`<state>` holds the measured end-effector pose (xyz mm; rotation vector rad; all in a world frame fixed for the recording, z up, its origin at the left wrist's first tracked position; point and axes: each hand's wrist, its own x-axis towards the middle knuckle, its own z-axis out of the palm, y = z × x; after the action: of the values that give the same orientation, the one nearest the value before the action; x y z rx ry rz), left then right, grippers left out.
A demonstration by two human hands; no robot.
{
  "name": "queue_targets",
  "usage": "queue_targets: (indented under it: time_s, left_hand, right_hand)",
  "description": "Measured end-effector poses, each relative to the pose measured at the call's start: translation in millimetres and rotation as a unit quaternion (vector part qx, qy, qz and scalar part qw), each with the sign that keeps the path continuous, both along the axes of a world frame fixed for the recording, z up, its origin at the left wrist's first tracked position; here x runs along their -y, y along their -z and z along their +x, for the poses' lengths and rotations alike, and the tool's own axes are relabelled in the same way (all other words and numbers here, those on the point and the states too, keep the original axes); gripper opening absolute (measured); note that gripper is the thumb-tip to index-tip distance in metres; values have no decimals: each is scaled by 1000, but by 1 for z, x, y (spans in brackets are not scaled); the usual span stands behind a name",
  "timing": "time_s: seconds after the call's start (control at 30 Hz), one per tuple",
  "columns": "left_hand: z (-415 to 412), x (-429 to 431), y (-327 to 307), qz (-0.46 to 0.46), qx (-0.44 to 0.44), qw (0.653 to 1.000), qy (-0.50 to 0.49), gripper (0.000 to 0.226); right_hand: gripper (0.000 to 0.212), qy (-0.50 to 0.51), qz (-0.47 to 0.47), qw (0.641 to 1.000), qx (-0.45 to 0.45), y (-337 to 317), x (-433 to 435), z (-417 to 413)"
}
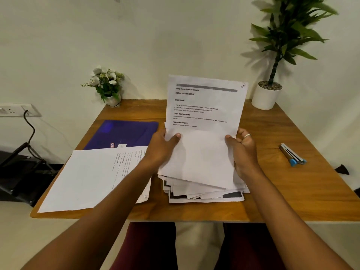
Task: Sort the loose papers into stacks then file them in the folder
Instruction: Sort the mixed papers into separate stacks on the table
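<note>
loose pile: untidy heap at the bench's near edge; mostly unsorted
sorted stack: left of it; sorting looks barely begun
left grip; right grip: each pinches one side of the held sheet
held sheet: upright over the pile; reads "TASK GOAL", "TASK DESCRIPTION", "REQUIRED PROPS"
folder: blue, behind the stack; filing seemingly unstarted

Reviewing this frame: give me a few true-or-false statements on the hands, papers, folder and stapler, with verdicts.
1. The left hand and the right hand both hold the raised sheet. True.
2. The folder stands upright against the wall. False: it lies flat on the table.
3. A messy pile of papers lies below the raised sheet. True.
4. The stapler lies left of the pile. False: it lies to the right, untouched.
</note>
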<state>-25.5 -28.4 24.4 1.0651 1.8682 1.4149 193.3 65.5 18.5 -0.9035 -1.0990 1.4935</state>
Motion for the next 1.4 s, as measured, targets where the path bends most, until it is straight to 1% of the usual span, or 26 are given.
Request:
queue_targets:
  time_s: [0.07, 0.1, 0.17, 0.2, 0.27, 0.3, 0.37, 0.4, 0.43, 0.5, 0.57, 0.63, 0.7, 0.73, 0.83, 0.93, 1.03, 1.07, 1.1, 1.17, 1.27, 1.33, 1.4]
  left_hand:
    - [-8, 0, -13, 1, 12, 1000, -7, 15]
    - [-15, 0, -20, -4, 9, 1000, -5, 10]
    - [-35, 5, -35, -31, -20, 999, 23, 10]
    - [-49, 11, -43, -53, -55, 996, 49, 12]
    - [-77, 26, -54, -109, -143, 979, 96, 19]
    - [-91, 33, -59, -144, -195, 964, 108, 21]
    - [-116, 44, -68, -224, -316, 915, 112, 26]
    - [-127, 49, -72, -261, -364, 887, 115, 29]
    - [-136, 53, -75, -294, -391, 864, 122, 31]
    - [-149, 60, -79, -345, -413, 833, 128, 30]
    - [-158, 65, -78, -375, -429, 811, 133, 24]
    - [-164, 67, -75, -396, -437, 796, 137, 13]
    - [-169, 67, -68, -417, -438, 782, 148, 23]
    - [-171, 68, -65, -422, -440, 777, 153, 23]
    - [-178, 70, -51, -422, -443, 777, 146, 16]
    - [-184, 70, -30, -407, -447, 789, 114, 23]
    - [-188, 74, -5, -353, -505, 784, 71, 24]
    - [-188, 75, 3, -335, -520, 785, 49, 29]
    - [-185, 77, 10, -313, -520, 794, 26, 36]
    - [-173, 79, 19, -258, -498, 828, -15, 46]
    - [-147, 79, 24, -196, -482, 853, -41, 49]
    - [-131, 77, 27, -181, -447, 875, -30, 53]
    - [-119, 74, 31, -200, -409, 890, -9, 58]
  right_hand:
    - [35, -21, -4, 1000, -12, -6, 3, -2]
    - [36, -36, -7, 999, -27, -9, 4, -3]
    - [37, -76, -25, 995, -60, -15, 8, -9]
    - [40, -93, -36, 992, -72, -18, 10, -14]
    - [43, -110, -59, 989, -80, -24, 15, -23]
    - [42, -116, -71, 987, -81, -26, 16, -28]
    - [41, -140, -102, 981, -86, -26, 18, -35]
    - [40, -159, -108, 979, -73, -26, 20, -40]
    - [38, -181, -103, 977, -41, -26, 23, -44]
    - [38, -240, -75, 967, 50, -24, 33, -57]
    - [44, -299, -52, 945, 124, -20, 47, -72]
    - [47, -310, -26, 933, 183, -14, 61, -90]
    - [45, -291, 15, 925, 245, -8, 72, -106]
    - [45, -285, 38, 918, 273, -5, 76, -113]
    - [35, -287, 65, 904, 310, 5, 84, -129]
    - [36, -280, 61, 901, 326, 10, 90, -140]
    - [40, -268, 78, 892, 355, 16, 94, -148]
    - [42, -262, 85, 890, 363, 18, 96, -149]
    - [43, -257, 89, 889, 369, 21, 96, -150]
    - [45, -251, 88, 888, 376, 27, 96, -152]
    - [44, -246, 93, 885, 384, 32, 96, -152]
    - [43, -234, 102, 888, 382, 33, 96, -152]
    - [42, -211, 109, 897, 373, 32, 95, -150]
